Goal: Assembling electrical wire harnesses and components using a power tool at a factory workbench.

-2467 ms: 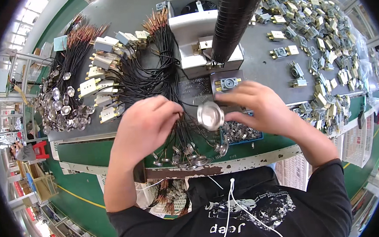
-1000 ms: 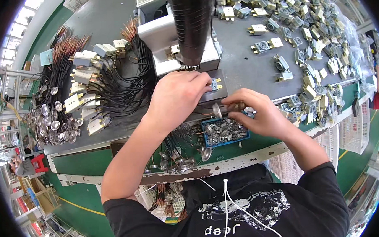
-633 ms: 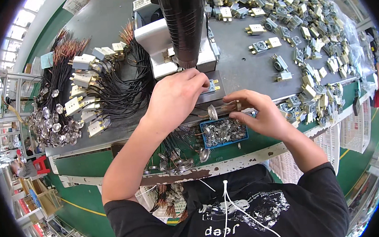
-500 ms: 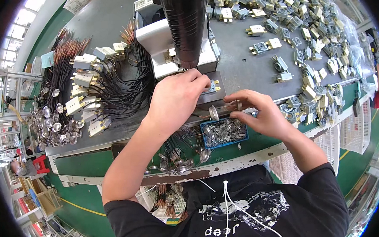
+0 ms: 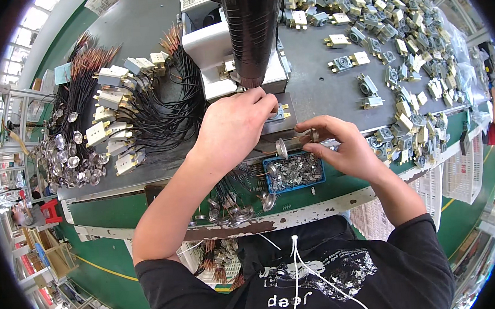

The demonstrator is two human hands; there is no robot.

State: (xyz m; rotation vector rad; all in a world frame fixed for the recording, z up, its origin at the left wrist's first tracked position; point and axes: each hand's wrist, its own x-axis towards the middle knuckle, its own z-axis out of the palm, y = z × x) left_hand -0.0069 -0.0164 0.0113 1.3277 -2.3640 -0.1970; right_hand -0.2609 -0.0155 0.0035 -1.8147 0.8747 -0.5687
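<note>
Fingers (image 5: 266, 103) of the left hand (image 5: 227, 128) are bunched together over a small grey block (image 5: 280, 113), covering its left end; whether they pinch it I cannot tell, since the knuckles hide the tips. That block lies on a dark plate at the middle of the tabletop (image 5: 324, 100), right in front of a white machine (image 5: 213, 46) with a thick black pipe (image 5: 254, 38) rising over it.

Thumb and fingers of the right hand (image 5: 343, 144) are parted and curved about a small brass-coloured ring (image 5: 314, 134), though the contact is hard to make out. Just left of them a shiny metal cup (image 5: 282, 148) stands on its side, above a blue tray (image 5: 295, 187) of metal clips near the tabletop's front edge. More cups (image 5: 237, 213) lie left of the tray along that edge. Black wires (image 5: 174, 116) with white plugs (image 5: 97, 133) spread toward the left edge, and grey-and-white sockets (image 5: 384, 27) crowd the far right corner.
</note>
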